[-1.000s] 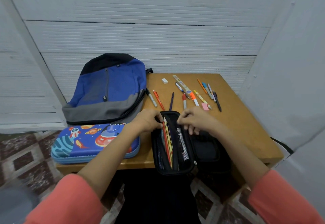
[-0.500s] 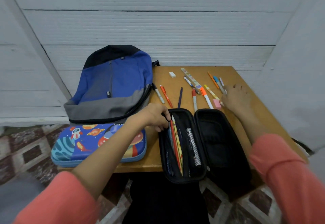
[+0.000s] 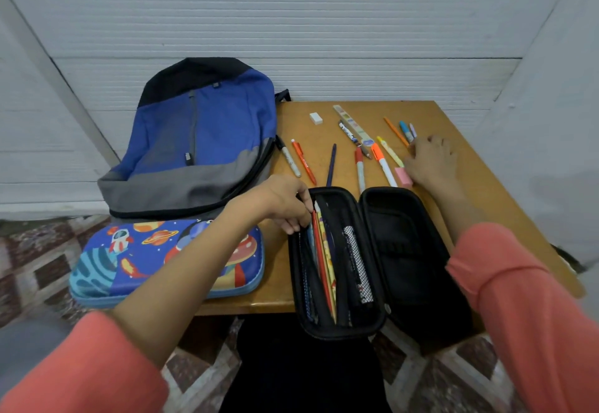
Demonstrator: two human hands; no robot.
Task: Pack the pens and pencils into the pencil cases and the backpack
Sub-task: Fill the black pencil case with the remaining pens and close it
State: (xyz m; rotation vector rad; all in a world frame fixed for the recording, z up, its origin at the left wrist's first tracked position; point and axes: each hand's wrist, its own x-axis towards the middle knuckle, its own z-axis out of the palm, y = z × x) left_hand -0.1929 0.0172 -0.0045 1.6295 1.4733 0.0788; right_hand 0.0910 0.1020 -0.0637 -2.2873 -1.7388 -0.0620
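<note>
A black pencil case (image 3: 405, 250) lies open at the table's front edge. Its left half holds a red pencil (image 3: 321, 263), a yellow one and a patterned pen. My left hand (image 3: 285, 205) pinches the top left rim of that half. My right hand (image 3: 432, 163) rests with spread fingers on the loose pens at the right, beside a pink eraser (image 3: 403, 176); what lies under it is hidden. An orange pen (image 3: 303, 161), a dark blue pen (image 3: 331, 164), a red-capped marker (image 3: 359, 169) and an orange highlighter (image 3: 384, 164) lie behind the case. The blue backpack (image 3: 201, 140) sits at the left.
A blue space-print pencil case (image 3: 168, 260) lies shut in front of the backpack. A white eraser (image 3: 316, 118) and a ruler (image 3: 353, 124) are at the back of the small wooden table (image 3: 486, 192). White walls close in behind and to the right.
My right hand left the black case and reached to the loose pens at the right. My left hand stayed on the case's rim. The case's right half now lies fully open.
</note>
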